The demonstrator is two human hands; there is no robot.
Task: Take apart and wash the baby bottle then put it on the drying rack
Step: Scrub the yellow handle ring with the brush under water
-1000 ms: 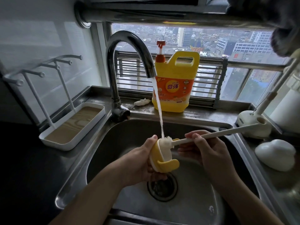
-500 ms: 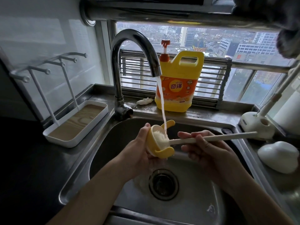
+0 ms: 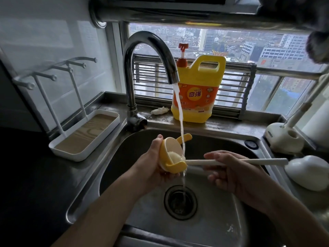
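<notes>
Low over the sink (image 3: 213, 139): left fingers (image 3: 157, 143) around the yellow collar (image 3: 175, 166), right fingers (image 3: 222, 155) tight on the brush (image 3: 263, 162).

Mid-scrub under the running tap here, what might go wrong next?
The wet collar sits in the left hand above the drain; a hard push of the brush may knock it loose. The stream strikes the collar's edge and may splash outward. The brush handle in the right hand ends near a white dome and might bump it.

1 head-worn view looks down, close over the sink (image 3: 213, 225), facing the window (image 3: 267, 50).
</notes>
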